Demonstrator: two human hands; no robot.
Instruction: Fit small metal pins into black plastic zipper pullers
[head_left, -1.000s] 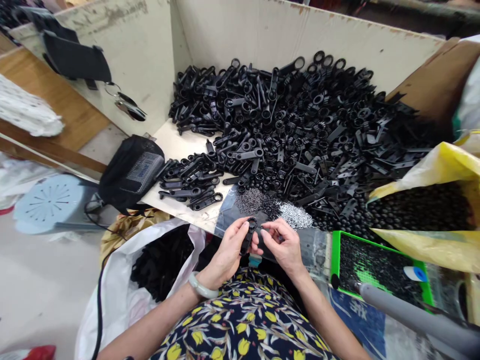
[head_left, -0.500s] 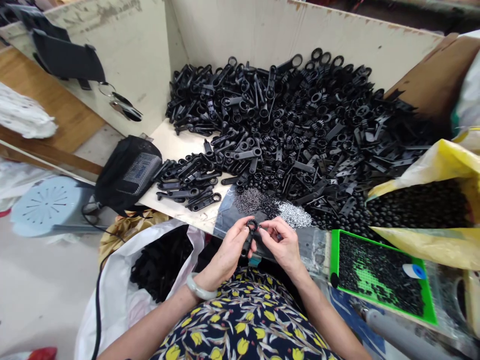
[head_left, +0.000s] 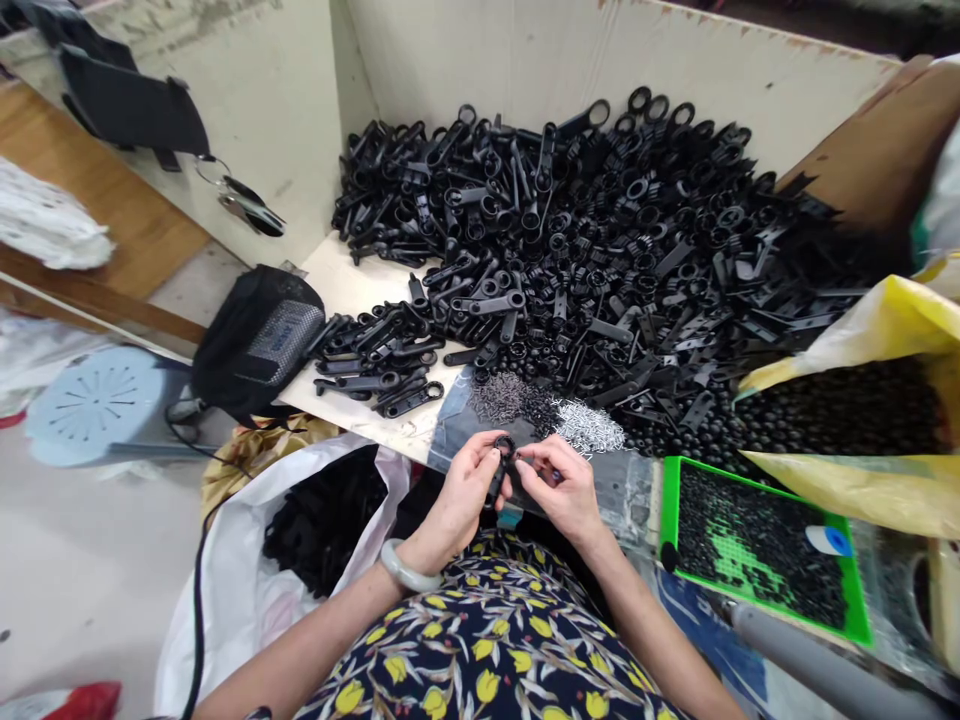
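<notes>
Bringing right hand (head_left: 562, 490) nearer black part (head_left: 496, 484), pinching narrowly (cannot tell what), gripping firmly in left hand (head_left: 459, 495) for careful aligning.

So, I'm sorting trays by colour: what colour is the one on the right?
The tray is bright green, best seen in the head view.

Even, fairly bright, whitish light fills the view, its source out of sight; shadows are soft, deepest inside the white sack (head_left: 322, 520) at seven o'clock and under the brown cardboard (head_left: 862, 170) at two, while the black parts (head_left: 555, 200) at twelve keep small dull glints and the silvery pins (head_left: 589, 427) glare palest. Wide-angle stretch bends and smears the edges, softening the white cloth (head_left: 49, 215) at ten o'clock and the grey bar (head_left: 825, 650) at four.
</notes>
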